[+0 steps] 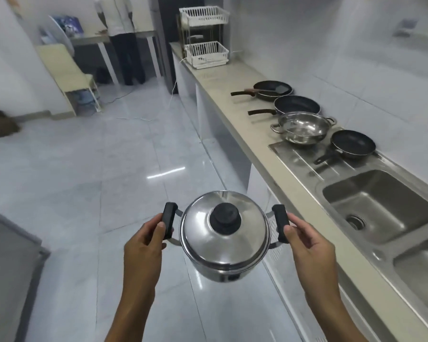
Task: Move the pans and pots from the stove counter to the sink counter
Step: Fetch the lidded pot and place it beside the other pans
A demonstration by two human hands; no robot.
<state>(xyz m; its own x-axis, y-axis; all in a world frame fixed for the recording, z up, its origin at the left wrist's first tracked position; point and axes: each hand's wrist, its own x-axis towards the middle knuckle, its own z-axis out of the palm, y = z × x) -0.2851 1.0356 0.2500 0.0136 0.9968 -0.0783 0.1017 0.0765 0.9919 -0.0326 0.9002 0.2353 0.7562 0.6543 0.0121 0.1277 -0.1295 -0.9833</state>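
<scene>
Head view: a lidded, round stainless-steel pot point(224, 236) hangs over the floor, left of the steel sink point(381, 206). The left hand point(143, 245) and right hand point(307, 240) are each closed on a black side handle. Rigid, probably weighty; its loose lid could slide, so keep it level.

Second sink basin point(420, 272) cut off

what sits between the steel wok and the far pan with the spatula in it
In the head view, one black frying pan lies on the counter between the steel wok and the far pan holding the spatula.
</scene>
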